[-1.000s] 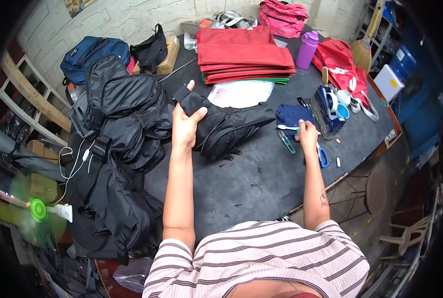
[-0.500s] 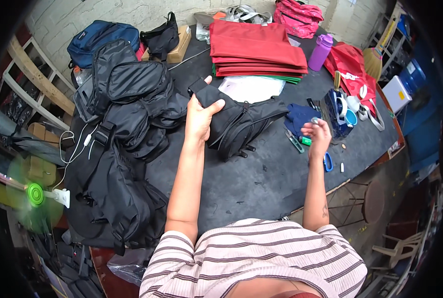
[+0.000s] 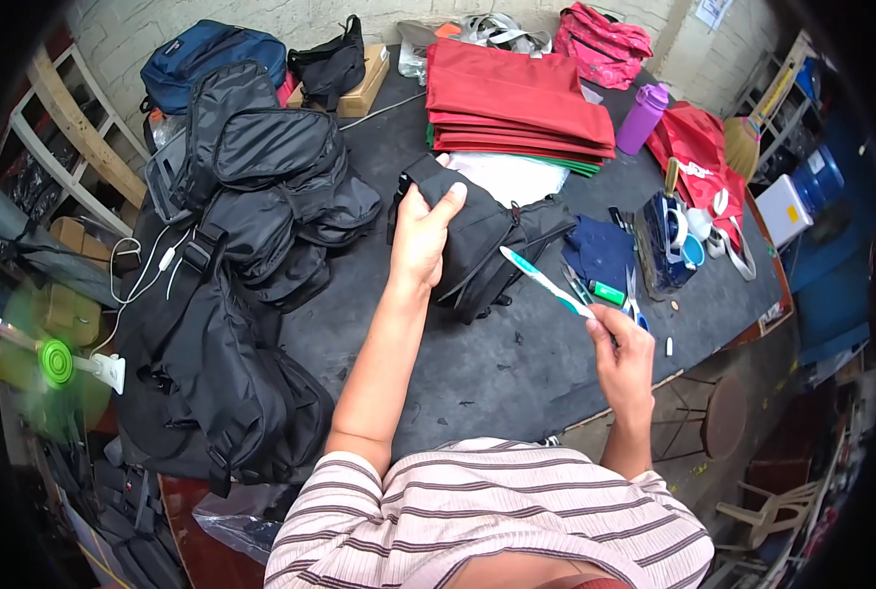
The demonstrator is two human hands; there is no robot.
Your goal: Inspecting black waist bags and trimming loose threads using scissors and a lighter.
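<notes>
My left hand (image 3: 422, 236) is closed on one end of a small black bag (image 3: 479, 234), thumb on top, holding it up over the dark table. The bag's zippered side and hanging straps face right and toward me. In my right hand (image 3: 623, 346) is a green and white toothbrush (image 3: 544, 279), gripped by the handle end. Its bristled head points up and left, close to the bag's side; whether it touches cannot be made out. Under and beyond the toothbrush lie a green lighter-like piece (image 3: 607, 294), blue-handled scissors (image 3: 636, 302) and a dark blue cloth (image 3: 597, 245).
Black bags (image 3: 251, 265) are heaped on the left. Folded red fabric (image 3: 517, 93) is stacked at the back, beside a purple bottle (image 3: 642, 120). A dark blue box of tools (image 3: 666, 250) stands right. A green fan (image 3: 57, 363) spins at far left.
My right hand has come down toward me, and the toothbrush now shows plainly, pointed at the bag. My left hand and the bag appear slightly lower and further right in the picture.
</notes>
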